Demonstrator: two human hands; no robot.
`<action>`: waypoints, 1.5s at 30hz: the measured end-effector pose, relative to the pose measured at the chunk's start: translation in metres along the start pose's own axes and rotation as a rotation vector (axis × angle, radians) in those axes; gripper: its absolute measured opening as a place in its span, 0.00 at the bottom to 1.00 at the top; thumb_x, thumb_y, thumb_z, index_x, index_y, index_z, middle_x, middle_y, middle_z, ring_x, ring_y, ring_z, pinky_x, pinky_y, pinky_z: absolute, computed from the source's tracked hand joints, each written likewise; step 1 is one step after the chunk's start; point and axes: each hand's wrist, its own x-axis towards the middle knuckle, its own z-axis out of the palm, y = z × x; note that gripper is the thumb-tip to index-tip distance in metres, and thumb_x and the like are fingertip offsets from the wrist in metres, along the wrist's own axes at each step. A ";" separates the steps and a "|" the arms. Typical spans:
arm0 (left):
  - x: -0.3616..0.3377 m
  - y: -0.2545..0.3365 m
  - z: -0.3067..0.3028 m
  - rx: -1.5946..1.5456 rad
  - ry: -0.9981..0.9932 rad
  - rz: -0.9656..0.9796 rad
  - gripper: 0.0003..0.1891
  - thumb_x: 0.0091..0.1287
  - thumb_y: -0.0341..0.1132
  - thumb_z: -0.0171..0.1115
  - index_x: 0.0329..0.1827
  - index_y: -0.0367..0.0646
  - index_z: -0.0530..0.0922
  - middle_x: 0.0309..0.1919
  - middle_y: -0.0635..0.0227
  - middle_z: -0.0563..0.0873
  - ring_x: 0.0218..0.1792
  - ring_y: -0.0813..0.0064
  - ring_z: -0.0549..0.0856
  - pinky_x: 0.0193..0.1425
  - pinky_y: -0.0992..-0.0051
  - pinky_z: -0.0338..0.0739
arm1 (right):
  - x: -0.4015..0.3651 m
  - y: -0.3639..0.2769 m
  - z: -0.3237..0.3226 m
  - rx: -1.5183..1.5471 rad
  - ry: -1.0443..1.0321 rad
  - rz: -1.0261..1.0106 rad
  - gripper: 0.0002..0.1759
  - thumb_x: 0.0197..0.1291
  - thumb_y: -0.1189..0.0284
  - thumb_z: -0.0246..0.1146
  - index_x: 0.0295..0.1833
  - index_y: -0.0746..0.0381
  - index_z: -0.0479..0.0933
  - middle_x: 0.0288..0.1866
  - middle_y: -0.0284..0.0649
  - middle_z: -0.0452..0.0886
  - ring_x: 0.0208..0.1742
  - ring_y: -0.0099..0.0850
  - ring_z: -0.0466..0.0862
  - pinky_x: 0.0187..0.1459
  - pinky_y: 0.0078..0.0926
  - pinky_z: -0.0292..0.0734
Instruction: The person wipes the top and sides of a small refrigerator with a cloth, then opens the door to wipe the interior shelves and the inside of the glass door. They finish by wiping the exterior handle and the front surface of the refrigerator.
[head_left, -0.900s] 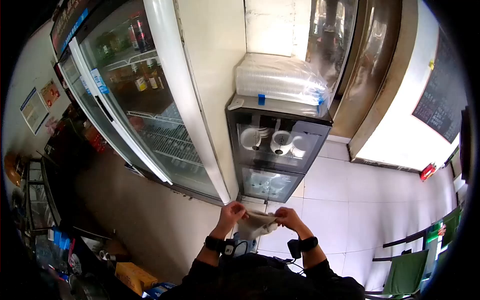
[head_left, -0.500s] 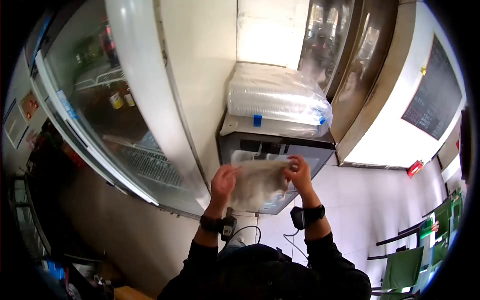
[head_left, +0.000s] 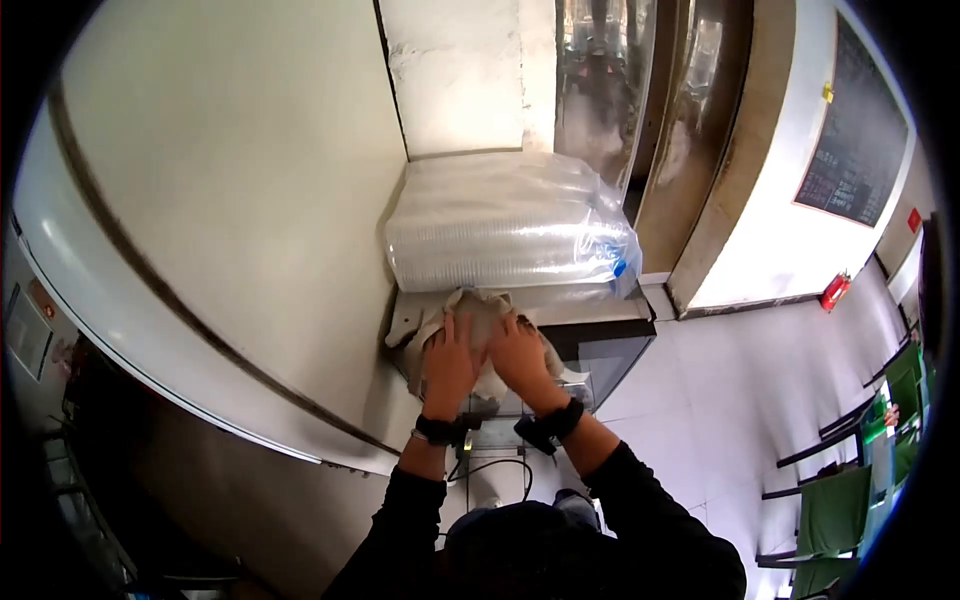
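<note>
A beige-grey cloth (head_left: 478,304) lies over the front edge of a low cabinet (head_left: 606,314) with a dark glass front, part of it hanging down. My left hand (head_left: 451,362) rests on the cloth, fingers stretched forward and spread. Close beside it, my right hand (head_left: 519,358) also lies on the cloth with its fingers extended. Both palms face down, so the cloth beneath them is hidden. Just beyond my fingertips sits a large clear plastic bag (head_left: 500,225) of stacked clear plastic containers, on the cabinet top.
A cream panel (head_left: 240,180) rises close on the left. Behind the bag are a white wall (head_left: 455,80) and a glass pane. A fire extinguisher (head_left: 836,291) stands by the right wall. Green chairs (head_left: 832,510) are at the lower right, with another person's hand (head_left: 892,414) near them.
The cloth was held up between both hands in front of the cabinet. It has moved forward and down onto the cabinet's edge, and my hands now lie flat on it, closer together.
</note>
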 end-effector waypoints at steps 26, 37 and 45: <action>0.024 0.147 0.034 0.159 0.045 -0.301 0.20 0.51 0.32 0.48 0.49 0.40 0.66 0.51 0.60 0.67 0.51 0.62 0.66 0.52 0.67 0.61 | -0.012 0.137 -0.034 0.306 -0.154 -0.388 0.20 0.47 0.63 0.50 0.46 0.60 0.67 0.43 0.49 0.68 0.37 0.41 0.72 0.37 0.31 0.68; -0.021 0.135 0.067 -0.122 0.261 -0.238 0.24 0.51 0.32 0.49 0.53 0.37 0.60 0.54 0.49 0.60 0.53 0.53 0.61 0.54 0.63 0.56 | -0.067 0.133 -0.028 0.189 0.107 -0.435 0.26 0.45 0.69 0.53 0.54 0.56 0.61 0.41 0.47 0.68 0.38 0.39 0.72 0.36 0.30 0.67; -0.012 0.048 0.082 -0.115 0.320 -0.281 0.23 0.50 0.33 0.48 0.52 0.38 0.62 0.52 0.49 0.61 0.49 0.53 0.65 0.49 0.63 0.59 | -0.027 0.086 -0.015 -0.105 0.054 -0.547 0.24 0.42 0.75 0.51 0.51 0.62 0.63 0.41 0.45 0.70 0.39 0.34 0.73 0.37 0.25 0.68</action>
